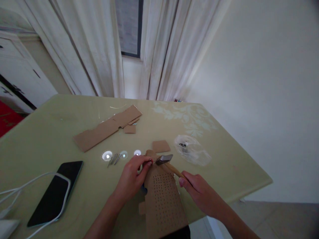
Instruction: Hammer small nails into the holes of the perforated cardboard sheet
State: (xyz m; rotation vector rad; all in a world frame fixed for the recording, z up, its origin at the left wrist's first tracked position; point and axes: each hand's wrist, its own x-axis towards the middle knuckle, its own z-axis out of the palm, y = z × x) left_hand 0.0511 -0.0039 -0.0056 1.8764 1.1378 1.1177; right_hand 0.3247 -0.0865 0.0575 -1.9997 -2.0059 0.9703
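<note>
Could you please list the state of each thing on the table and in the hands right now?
Hammer: gripped by the right hand, head at the board's top.
Perforated cardboard board: flat, pinned under the left hand.
Nails: loose, in a small pile.
Phone: screen dark, white cable across it.
Long cardboard strip: lying flat, untouched.
Plastic bag: crumpled, lying open.

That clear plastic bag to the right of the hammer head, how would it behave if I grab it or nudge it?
The plastic bag looks thin and crumpled, so it is probably floppy and very light. It would likely slide or bunch up on the smooth table when pushed. The small dark thing inside may shift about.
</note>
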